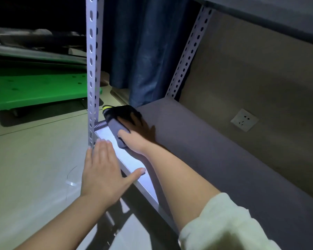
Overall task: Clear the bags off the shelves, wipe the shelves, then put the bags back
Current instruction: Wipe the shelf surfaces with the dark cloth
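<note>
Hands at the near-left corner of a bare grey shelf (215, 150).
Left hand (103, 170) lies flat, fingers straight and thumb spread, on the shelf's pale front edge beside the perforated upright (92, 69), gripping nothing. Right hand (134, 139) reaches far across the board, pressing a dark cloth (121, 121) with a yellow-edged corner onto it; shadow hides its fingers, so I cannot tell their curl.

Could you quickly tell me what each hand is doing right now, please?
Left hand: open, fingers straight, resting on the shelf's front edge.
Right hand: pressing a dark cloth onto the shelf; its grip cannot be told.
</note>
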A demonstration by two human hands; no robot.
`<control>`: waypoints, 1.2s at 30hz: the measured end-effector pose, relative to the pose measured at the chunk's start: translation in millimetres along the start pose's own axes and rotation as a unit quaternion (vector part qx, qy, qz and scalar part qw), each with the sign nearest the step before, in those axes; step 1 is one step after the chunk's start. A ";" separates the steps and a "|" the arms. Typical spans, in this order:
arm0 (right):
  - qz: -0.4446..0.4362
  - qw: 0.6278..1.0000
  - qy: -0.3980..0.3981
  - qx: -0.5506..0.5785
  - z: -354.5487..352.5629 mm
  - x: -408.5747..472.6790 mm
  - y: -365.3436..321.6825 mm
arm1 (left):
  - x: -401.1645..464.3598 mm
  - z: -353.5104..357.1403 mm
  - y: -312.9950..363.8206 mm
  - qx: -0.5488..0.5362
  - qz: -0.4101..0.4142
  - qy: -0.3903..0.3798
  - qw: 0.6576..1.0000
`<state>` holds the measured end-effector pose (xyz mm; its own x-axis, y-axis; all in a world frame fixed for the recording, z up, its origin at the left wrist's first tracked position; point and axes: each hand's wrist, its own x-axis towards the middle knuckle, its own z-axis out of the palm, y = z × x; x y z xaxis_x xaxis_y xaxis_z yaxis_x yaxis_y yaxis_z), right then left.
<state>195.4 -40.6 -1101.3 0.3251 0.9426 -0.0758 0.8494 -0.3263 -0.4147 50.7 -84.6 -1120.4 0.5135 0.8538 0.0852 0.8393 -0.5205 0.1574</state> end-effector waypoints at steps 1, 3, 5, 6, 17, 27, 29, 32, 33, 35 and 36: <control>-0.011 0.998 -0.016 0.056 1.0 -11.8 -2.4 | -3.3 0.6 -7.9 -0.008 -0.005 0.001 1.000; -0.032 0.982 -0.052 0.180 -2.9 -44.7 -1.2 | -8.3 1.5 -24.3 -0.016 0.006 -0.011 1.000; -0.048 0.977 -0.075 0.192 -10.1 -84.7 6.4 | -13.0 -2.0 -35.0 -0.015 0.026 -0.026 0.999; -0.048 0.977 -0.081 0.193 -13.2 -103.3 16.4 | -15.4 -3.8 -37.4 -0.013 0.038 -0.036 0.999; 0.031 0.996 -0.045 0.068 -20.4 -122.5 11.5 | -25.3 -2.9 -53.7 0.017 0.117 -0.031 0.993; 0.006 0.999 -0.038 -0.030 4.6 -52.9 -45.4 | -42.9 -4.2 -112.5 0.054 0.083 -0.039 0.994; -0.008 0.999 -0.037 -0.038 3.7 -69.1 -36.6 | -44.5 -14.8 -103.5 0.048 0.088 -0.035 0.994; -0.016 0.999 -0.028 -0.035 -1.1 -108.1 -16.5 | -43.8 -26.7 -82.4 0.019 0.122 -0.044 0.991; -0.016 0.999 -0.022 -0.035 -3.8 -125.5 -7.6 | -42.5 -29.1 -73.7 0.010 0.140 -0.049 0.989; -0.008 0.999 -0.016 -0.042 -9.2 -164.0 10.8 | -40.8 -33.3 -52.6 0.002 0.188 -0.049 0.981; 0.000 0.999 -0.016 -0.046 -12.2 -183.1 18.5 | -40.8 -34.0 -40.8 0.000 0.214 -0.049 0.976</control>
<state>156.7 -220.1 -1084.0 0.3123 0.9442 -0.1047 0.8851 -0.3292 -0.3290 -10.6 -98.0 -1096.9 0.8317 0.5531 0.0485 0.5440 -0.8293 0.1279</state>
